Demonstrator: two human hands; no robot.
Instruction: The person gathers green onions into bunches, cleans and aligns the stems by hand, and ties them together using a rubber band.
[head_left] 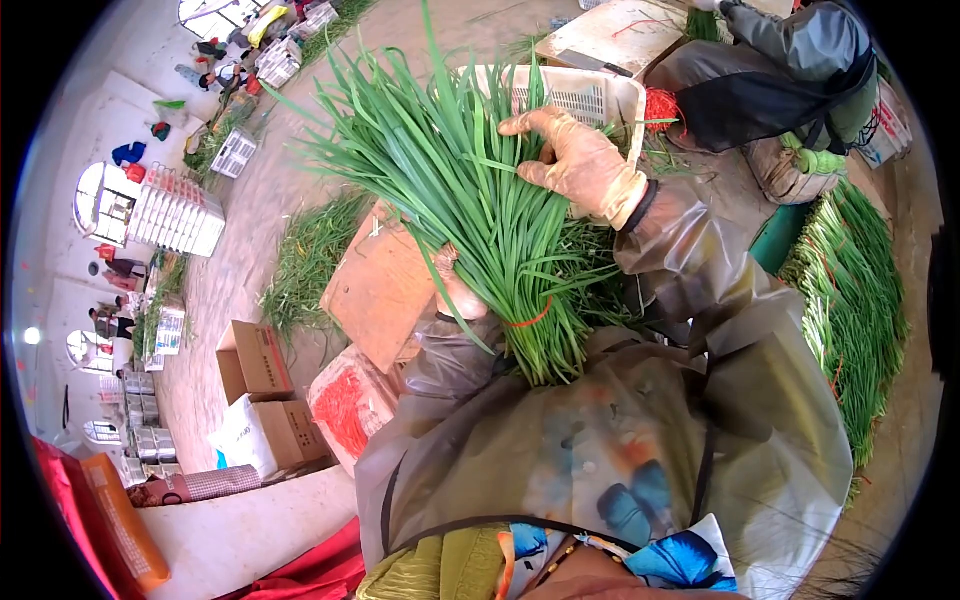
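Observation:
A large bundle of long green leafy stalks [460, 180] lies across my lap, its leaf tips fanned to the upper left. A red band [530, 316] circles it near the stem ends. My right hand [578, 163], in a pale glove, rests over the upper right of the leaves with thumb and fingers apart. Partly covered by the leaves, my left hand [456, 285] is on the lower left side of the bundle, wrapped against it.
A white crate [625, 105] stands beyond the bundle, a wooden board [375, 285] to its left. Red ties [342, 410] lie at lower left. Tied green bundles [850, 310] are stacked at right. A co-worker [790, 75] sits at upper right.

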